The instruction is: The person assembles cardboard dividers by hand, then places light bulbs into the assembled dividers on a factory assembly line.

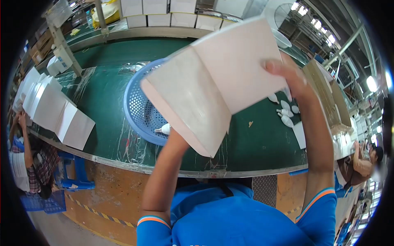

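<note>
A large white cardboard box (205,82), its flap folded out, is held up tilted over the bench in front of me. My right hand (289,76) grips its right side, thumb on the near face and fingers behind. My left hand (179,141) reaches behind the lower left edge of the box, so its fingers are hidden. Beside that wrist a white light bulb (165,129) with a metal base overlaps the rim of a blue perforated basket (130,104). The box covers part of the basket.
Several white bulbs (285,112) lie on the green bench (254,151) at right, near an open brown carton (324,90). Stacked white boxes (53,104) stand at left. A person (30,160) sits far left, another person (365,160) far right.
</note>
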Tool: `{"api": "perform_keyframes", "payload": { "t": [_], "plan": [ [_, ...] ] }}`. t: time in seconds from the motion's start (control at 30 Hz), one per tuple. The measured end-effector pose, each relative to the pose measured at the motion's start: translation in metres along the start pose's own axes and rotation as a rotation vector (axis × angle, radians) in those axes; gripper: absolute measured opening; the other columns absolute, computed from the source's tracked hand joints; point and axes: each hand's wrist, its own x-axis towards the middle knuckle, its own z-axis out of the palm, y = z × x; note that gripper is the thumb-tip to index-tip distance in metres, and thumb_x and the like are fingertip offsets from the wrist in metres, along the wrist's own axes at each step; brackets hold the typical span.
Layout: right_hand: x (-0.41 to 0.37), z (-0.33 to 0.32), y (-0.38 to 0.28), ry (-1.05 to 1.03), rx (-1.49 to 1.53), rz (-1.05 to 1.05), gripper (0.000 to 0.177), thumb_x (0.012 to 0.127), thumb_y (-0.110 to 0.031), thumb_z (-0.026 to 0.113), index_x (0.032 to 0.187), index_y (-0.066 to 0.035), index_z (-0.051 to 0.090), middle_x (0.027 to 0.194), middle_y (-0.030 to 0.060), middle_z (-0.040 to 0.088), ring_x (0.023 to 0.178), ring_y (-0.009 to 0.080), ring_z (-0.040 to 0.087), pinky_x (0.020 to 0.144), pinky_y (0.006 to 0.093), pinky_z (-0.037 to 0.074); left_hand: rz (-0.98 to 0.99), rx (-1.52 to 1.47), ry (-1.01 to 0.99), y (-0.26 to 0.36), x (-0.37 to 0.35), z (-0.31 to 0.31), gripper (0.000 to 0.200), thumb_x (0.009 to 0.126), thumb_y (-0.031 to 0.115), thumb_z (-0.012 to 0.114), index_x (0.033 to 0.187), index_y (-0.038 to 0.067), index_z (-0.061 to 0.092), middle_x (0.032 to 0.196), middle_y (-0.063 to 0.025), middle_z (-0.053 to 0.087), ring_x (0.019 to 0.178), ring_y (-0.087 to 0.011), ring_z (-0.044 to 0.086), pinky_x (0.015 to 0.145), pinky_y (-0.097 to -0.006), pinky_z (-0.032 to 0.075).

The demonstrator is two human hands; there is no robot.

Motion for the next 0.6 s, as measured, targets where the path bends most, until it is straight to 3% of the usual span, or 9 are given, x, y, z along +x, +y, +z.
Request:
{"api": "perform_keyframes", "payload": {
  "t": [0.3, 0.37, 0.53, 0.6],
  "plan": [
    [0.037, 0.011, -0.03, -0.025, -0.351, -0.184, 0.074, 0.074, -0.047, 0.071, 0.124, 0.004, 0.054, 0.112, 0.0107, 0.062, 0.102, 0.015, 0.058, 0.091, 0.0283, 0.044, -0.104, -0.066, -0.089, -0.008, 0.025, -0.055, 0.026, 0.089, 0.012, 0.053, 0.111, 0.004, 0.062, 0.105, -0.0094, 0.064, 0.098, -0.023, 0.051, 0.089, -0.0357, 0.037],
    [0.044, 0.014, -0.056, -0.179, -0.349, -0.137, 0.075, 0.07, -0.044, 0.076, 0.126, 0.002, 0.054, 0.112, 0.0165, 0.064, 0.103, 0.0245, 0.061, 0.087, 0.0311, 0.046, -0.127, -0.077, -0.097, -0.007, 0.026, -0.057, 0.026, 0.089, 0.012, 0.053, 0.112, 0.004, 0.062, 0.105, -0.0094, 0.064, 0.098, -0.0229, 0.051, 0.089, -0.0356, 0.037],
    [0.05, 0.027, -0.08, -0.196, -0.569, -0.124, 0.069, 0.069, -0.05, 0.071, 0.11, 0.005, 0.063, 0.101, 0.0175, 0.066, 0.094, 0.0254, 0.063, 0.079, 0.0307, 0.048, -0.182, -0.104, -0.116, -0.007, 0.031, -0.064, 0.026, 0.089, 0.012, 0.053, 0.112, 0.004, 0.061, 0.106, -0.0094, 0.064, 0.098, -0.0226, 0.051, 0.089, -0.0354, 0.037],
    [0.046, 0.023, -0.091, -0.274, -0.511, -0.139, 0.068, 0.068, -0.049, 0.071, 0.109, 0.005, 0.063, 0.1, 0.0178, 0.066, 0.093, 0.0252, 0.063, 0.078, 0.031, 0.048, -0.199, -0.109, -0.119, -0.006, 0.037, -0.066, 0.026, 0.089, 0.012, 0.053, 0.112, 0.004, 0.061, 0.106, -0.0094, 0.064, 0.098, -0.0225, 0.051, 0.089, -0.0352, 0.037]
  ]
}}
